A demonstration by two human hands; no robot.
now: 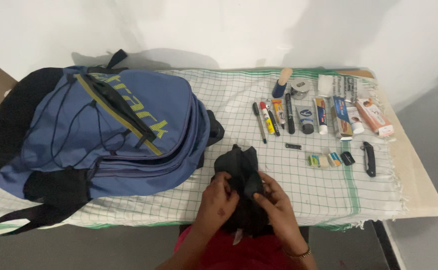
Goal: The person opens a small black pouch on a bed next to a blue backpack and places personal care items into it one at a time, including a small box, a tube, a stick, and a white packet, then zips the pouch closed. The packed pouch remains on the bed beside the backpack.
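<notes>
Left hand [219, 200]: raised at table edge, fingers curled inward, thumb side towards centre, closed in a grip. Right hand [274, 205]: directly beside it, fingers pinched closed, bracelet at wrist. Both forearms enter from bottom of frame, converging.

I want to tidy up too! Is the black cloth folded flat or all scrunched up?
Scrunched up. The black cloth bunches in lumpy folds between the left hand and the right hand, not flat on the checked tablecloth.

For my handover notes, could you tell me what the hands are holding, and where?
Both hands, left hand and right hand, hold a black fabric pouch by its middle, one on each side.
</notes>
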